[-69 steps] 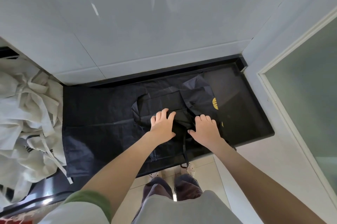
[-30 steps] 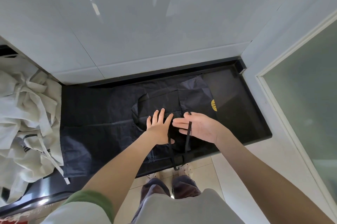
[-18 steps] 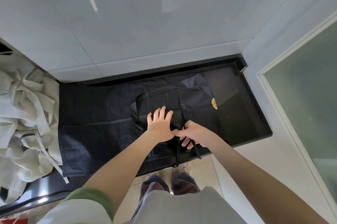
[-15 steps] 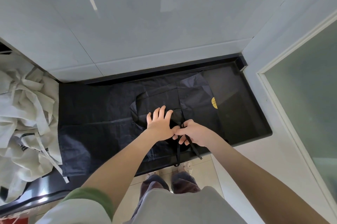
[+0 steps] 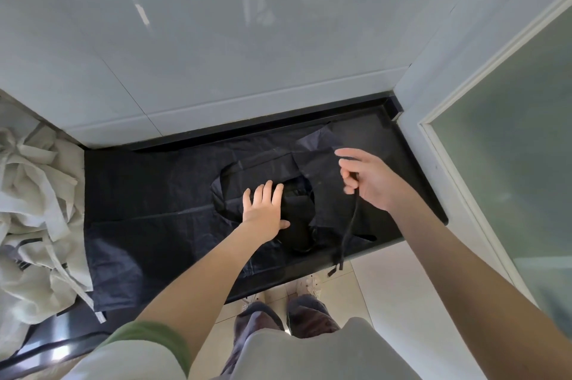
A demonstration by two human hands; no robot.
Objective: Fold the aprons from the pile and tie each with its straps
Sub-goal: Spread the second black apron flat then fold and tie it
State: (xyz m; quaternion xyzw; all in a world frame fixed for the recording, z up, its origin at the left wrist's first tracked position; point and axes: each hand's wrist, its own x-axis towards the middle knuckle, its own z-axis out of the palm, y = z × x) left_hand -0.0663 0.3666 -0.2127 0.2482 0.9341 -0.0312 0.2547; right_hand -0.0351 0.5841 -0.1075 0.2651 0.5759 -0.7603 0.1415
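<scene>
My left hand [image 5: 263, 209] presses the black apron [image 5: 173, 194] flat. Its strap [image 5: 349, 224] hangs from my right hand [image 5: 368, 178]; the pale pile [image 5: 34, 209] lies far left.

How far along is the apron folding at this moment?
Done: one black apron looks folded into a small bundle on the counter. In hand: the left hand presses flat on it while the right hand pinches its strap, lifted, not yet tied. To do: the knot, plus the pale apron pile alongside.
</scene>
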